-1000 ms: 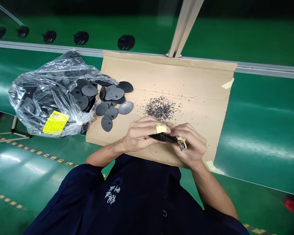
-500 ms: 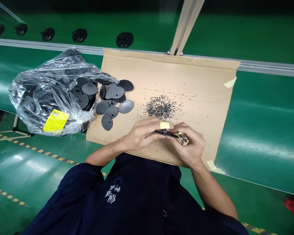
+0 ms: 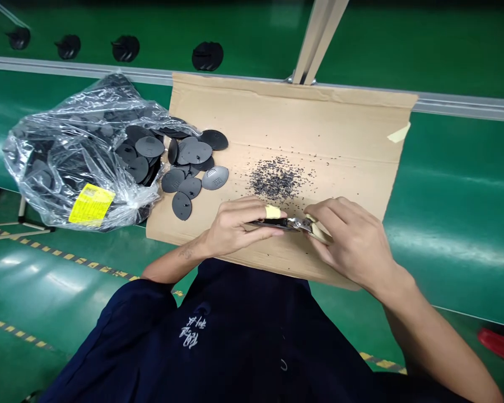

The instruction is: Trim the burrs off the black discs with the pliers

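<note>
My left hand (image 3: pixel 239 225), with yellow tape round one finger, pinches a thin black oval plastic disc (image 3: pixel 269 224) held edge-on above the cardboard. In my right hand (image 3: pixel 348 235) is a pair of cutting pliers (image 3: pixel 317 230) with pale handles. Their metal jaws point left and meet the disc's right edge; whether they bite on it I cannot tell. Just beyond both hands lies a heap of tiny black plastic bits (image 3: pixel 276 178). To the left, several similar black discs (image 3: pixel 196 151) lie loosely piled at the mouth of a clear plastic bag (image 3: pixel 67 151).
A cardboard sheet (image 3: pixel 294 112) is taped over the green table (image 3: pixel 453 196). The bag bears a yellow label (image 3: pixel 91 205). Behind the metal rail (image 3: pixel 466 108) stand several dark stacks of discs (image 3: pixel 208 56); a beige post (image 3: pixel 319 42) rises at the rail.
My right hand has shifted right and turned, bringing the plier jaws to the disc's right edge. My left hand has moved slightly left with the disc. The whole view has shifted a little.
</note>
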`<state>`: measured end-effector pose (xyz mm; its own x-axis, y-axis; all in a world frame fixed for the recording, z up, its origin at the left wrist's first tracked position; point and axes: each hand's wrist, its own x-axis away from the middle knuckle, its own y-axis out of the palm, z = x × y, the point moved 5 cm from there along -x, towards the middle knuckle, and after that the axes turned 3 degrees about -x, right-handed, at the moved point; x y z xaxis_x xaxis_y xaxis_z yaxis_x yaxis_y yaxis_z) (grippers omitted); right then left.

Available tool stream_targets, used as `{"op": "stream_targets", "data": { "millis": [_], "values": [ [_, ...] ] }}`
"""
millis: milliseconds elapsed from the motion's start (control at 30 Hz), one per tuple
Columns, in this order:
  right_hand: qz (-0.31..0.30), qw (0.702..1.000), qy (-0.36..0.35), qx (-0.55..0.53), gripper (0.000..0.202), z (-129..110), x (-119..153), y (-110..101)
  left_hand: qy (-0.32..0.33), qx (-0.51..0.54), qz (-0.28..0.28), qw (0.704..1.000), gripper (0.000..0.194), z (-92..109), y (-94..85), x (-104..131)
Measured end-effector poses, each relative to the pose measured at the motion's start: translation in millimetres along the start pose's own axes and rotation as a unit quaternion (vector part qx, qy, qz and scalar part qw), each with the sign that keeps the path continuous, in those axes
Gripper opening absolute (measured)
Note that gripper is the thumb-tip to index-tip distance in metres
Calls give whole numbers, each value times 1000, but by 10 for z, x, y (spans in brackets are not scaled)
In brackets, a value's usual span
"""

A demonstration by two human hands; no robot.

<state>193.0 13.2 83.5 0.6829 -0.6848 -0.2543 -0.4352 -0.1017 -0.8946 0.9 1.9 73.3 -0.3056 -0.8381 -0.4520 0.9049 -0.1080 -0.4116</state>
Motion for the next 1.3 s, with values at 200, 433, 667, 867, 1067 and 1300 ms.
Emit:
{"op": "stream_targets", "data": {
  "millis": [200, 433, 667, 867, 1067, 1300],
  "values": [
    [8, 1000, -9, 26, 15, -11, -19, -15, 12, -7, 2, 1000, 25, 14, 2, 5],
    [-4, 998, -29, 63, 14, -42, -45, -59, 30, 0, 7, 1000, 26, 27, 13, 1],
    [0, 987, -60, 150, 20, -126, -75, -110, 43, 9, 23, 999, 28, -7, 27, 44],
    [-47, 996, -14, 75, 23, -29, -37, -22, 27, 28, 37, 999, 23, -2, 51, 72],
    [-28, 995, 55, 81, 17, 99, -41, 18, 34, -56, 4, 998, 25, 28, 93, 14],
    [-12, 992, 97, 75, 22, 161, 0, -58, 55, -182, 11, 982, 19, -136, 47, -47]
  ]
}}
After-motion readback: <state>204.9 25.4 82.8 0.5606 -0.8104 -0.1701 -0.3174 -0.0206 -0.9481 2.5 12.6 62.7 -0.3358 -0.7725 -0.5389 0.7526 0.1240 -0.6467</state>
